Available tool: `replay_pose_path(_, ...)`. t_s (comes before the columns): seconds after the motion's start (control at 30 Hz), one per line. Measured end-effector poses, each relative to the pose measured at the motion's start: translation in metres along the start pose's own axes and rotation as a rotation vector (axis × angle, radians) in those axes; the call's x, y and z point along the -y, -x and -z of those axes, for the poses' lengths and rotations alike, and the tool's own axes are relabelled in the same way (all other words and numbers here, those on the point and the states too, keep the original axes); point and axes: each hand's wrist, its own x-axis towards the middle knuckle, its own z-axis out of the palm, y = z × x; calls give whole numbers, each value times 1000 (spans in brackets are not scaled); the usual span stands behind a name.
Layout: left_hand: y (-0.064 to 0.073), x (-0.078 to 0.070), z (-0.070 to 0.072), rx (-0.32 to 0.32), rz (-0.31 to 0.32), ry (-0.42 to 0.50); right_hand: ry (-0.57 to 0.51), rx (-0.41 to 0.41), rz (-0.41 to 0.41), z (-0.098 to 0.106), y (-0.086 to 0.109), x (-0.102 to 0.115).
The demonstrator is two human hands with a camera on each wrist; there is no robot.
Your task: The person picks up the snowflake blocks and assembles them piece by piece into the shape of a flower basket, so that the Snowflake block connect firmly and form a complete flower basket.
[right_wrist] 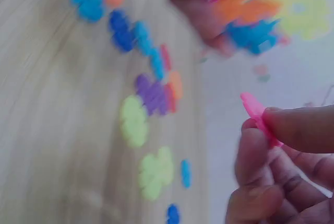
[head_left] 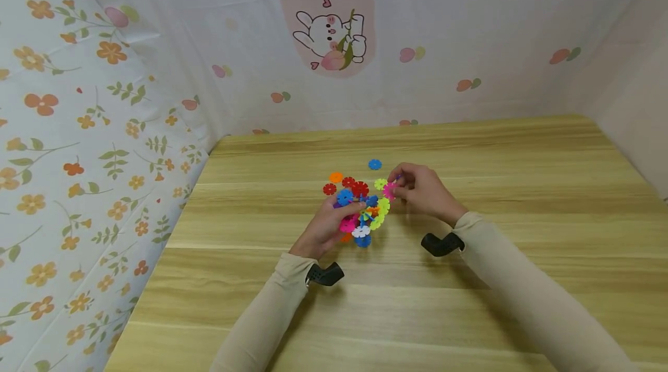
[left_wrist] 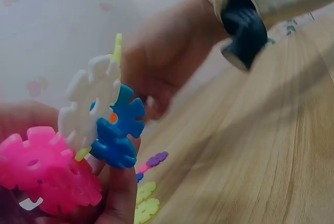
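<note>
My left hand (head_left: pixel 325 226) grips a cluster of interlocking plastic snowflake discs in several colours. In the left wrist view a white disc (left_wrist: pixel 86 101), a pink disc (left_wrist: pixel 35 156) and a blue disc (left_wrist: pixel 116 145) stand out from this cluster, with the thumb and fingers partly hidden behind them. To its right, my right hand (head_left: pixel 424 191) pinches a single pink disc (right_wrist: pixel 254 110) between thumb and fingertip, seen nearly edge-on in the right wrist view. The pink disc is close beside the cluster's yellow-green discs (head_left: pixel 383 207) in the head view.
Loose discs lie on the wooden table (head_left: pixel 235 279) behind the hands, among them a blue one (head_left: pixel 374 164), an orange one (head_left: pixel 336 177) and a red one (head_left: pixel 329 189). A printed cloth (head_left: pixel 443 30) hangs along the table's far edge.
</note>
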Motion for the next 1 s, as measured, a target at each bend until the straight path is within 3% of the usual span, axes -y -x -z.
replay_pose_path(0.17,-1,0,-1,-7,11,-45,-77,15,76,1,2,15)
replay_pose_path(0.53,-4,2,-7,-49,9,-117,132,-30,214,-5,8,30)
replay_pose_path(1.0,-4,2,-14,-129,9,-178,18,26,114,-8,7,28)
